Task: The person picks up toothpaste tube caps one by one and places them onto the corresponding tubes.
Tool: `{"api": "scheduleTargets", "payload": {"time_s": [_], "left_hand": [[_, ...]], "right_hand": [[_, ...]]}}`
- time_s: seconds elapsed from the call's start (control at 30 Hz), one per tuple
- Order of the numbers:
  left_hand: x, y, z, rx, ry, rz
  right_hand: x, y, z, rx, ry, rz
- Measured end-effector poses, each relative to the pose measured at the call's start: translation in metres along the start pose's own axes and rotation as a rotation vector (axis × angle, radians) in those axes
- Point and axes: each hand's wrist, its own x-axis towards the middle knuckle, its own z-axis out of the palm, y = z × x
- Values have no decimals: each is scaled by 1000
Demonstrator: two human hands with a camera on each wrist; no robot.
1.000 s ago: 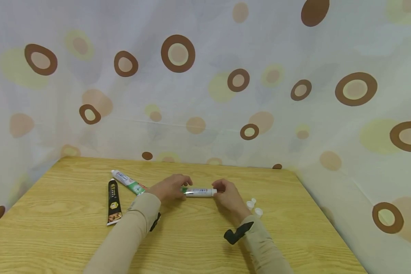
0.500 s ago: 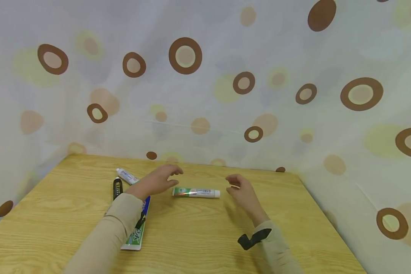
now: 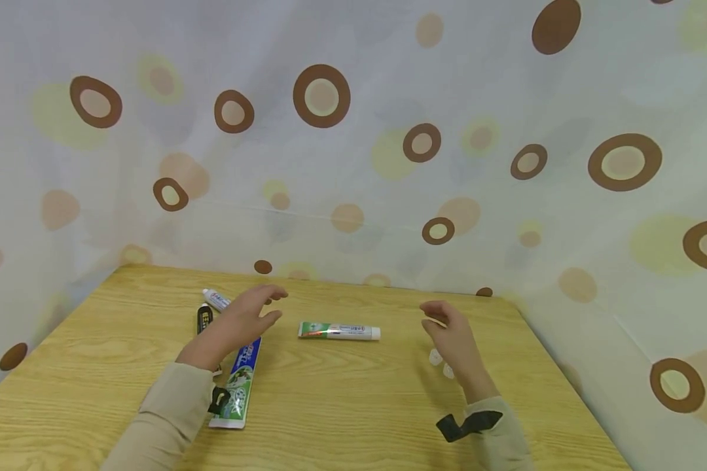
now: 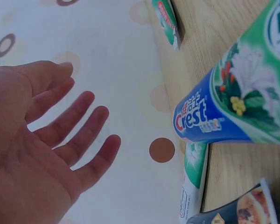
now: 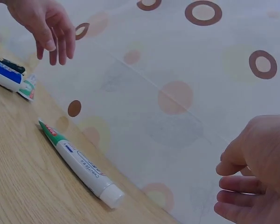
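A green-and-white toothpaste tube (image 3: pixel 338 331) lies flat on the table between my hands, its white cap pointing right. My left hand (image 3: pixel 241 324) hovers to its left with relaxed fingers, above a blue-and-green Crest toothpaste tube (image 3: pixel 239 386). In the left wrist view that Crest tube (image 4: pixel 238 93) looms large beside the bare palm and spread fingers. Off the capped end, my right hand (image 3: pixel 456 340) is held in the air, fingers loosely bent around nothing. The right wrist view shows the middle tube (image 5: pixel 81 163) apart from both hands.
Behind my left hand and forearm lie a black tube (image 3: pixel 204 317) and another white-and-green tube (image 3: pixel 217 299), both partly covered. Small white caps (image 3: pixel 435 356) sit by my right wrist. A patterned cloth (image 3: pixel 353 163) rises behind the wooden table (image 3: pixel 353 418).
Both hands have let go of the middle toothpaste tube and moved apart, left hand leftward and right hand rightward. The tube stays lying on the table. The view has shifted slightly.
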Motion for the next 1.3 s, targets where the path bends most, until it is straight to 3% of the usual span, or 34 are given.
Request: {"api": "scheduleTargets", "payload": {"time_s": [0.3,0.5,0.67,0.97,1.3], "left_hand": [[-25,1,4,-50,36,-93],[-31,-1,14,-42,39,-156],[-33,-3,13,1,49,-178],[-41,5,4,-15,-100,-317],[-48,10,18,156,-160,-373]], "right_hand": [[-10,16,-21,-3,81,71],[-15,28,-25,-63,106,100],[-15,38,-26,-99,67,139],[-11,52,-22,-219,-19,142],[-11,62,-16,-314,-44,138]]}}
